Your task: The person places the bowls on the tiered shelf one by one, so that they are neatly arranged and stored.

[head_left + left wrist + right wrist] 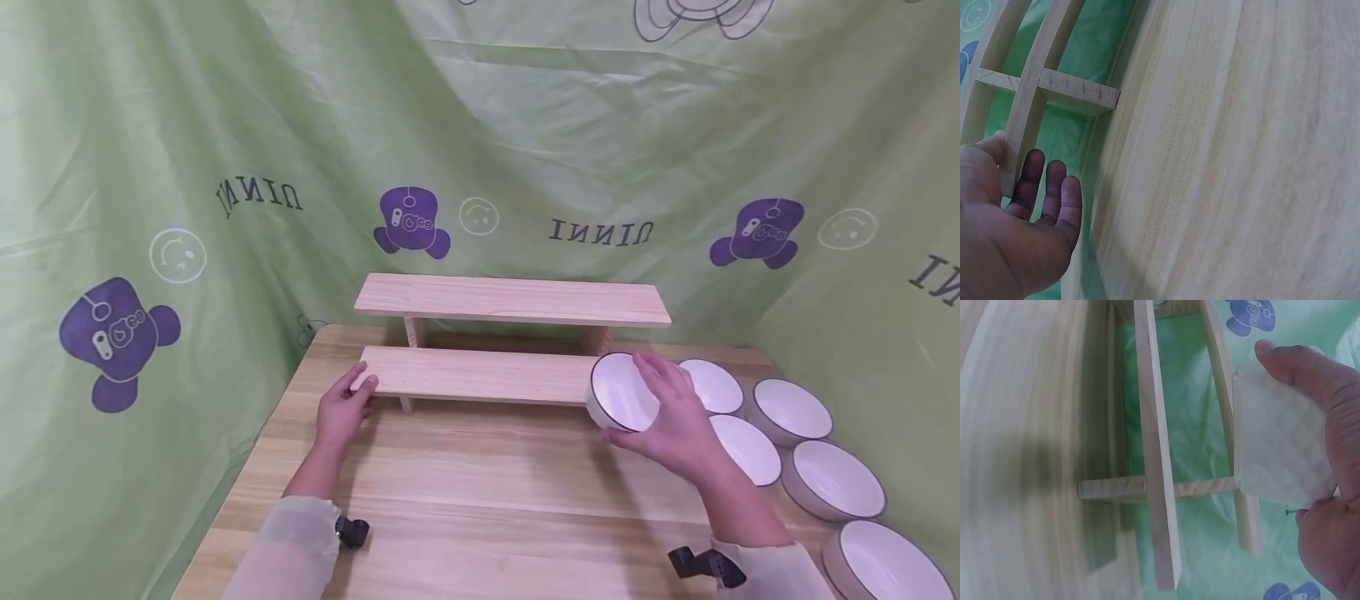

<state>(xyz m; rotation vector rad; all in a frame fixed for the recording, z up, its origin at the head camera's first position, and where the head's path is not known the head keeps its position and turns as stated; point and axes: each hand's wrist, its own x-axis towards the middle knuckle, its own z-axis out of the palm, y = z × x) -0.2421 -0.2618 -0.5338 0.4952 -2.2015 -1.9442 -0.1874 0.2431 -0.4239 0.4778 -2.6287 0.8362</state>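
Observation:
A two-tier wooden shelf [480, 374] stands toward the back of the table. My left hand [343, 414] holds the left end of its lower board, and the left wrist view shows the thumb on one face and a finger on the other. A white bowl with a dark rim [624, 393] is gripped in my right hand [678, 427], tilted, by the right end of that board. From the right wrist, the bowl's patterned outside [1282, 434] shows between thumb and fingers. Whether the bowl touches the board cannot be made out.
Several more white bowls [836, 479] sit in two uneven rows along the table's right side. The upper board [510, 300] is set behind and above the lower one. A green printed curtain [525, 125] hangs close around the wooden table [480, 500].

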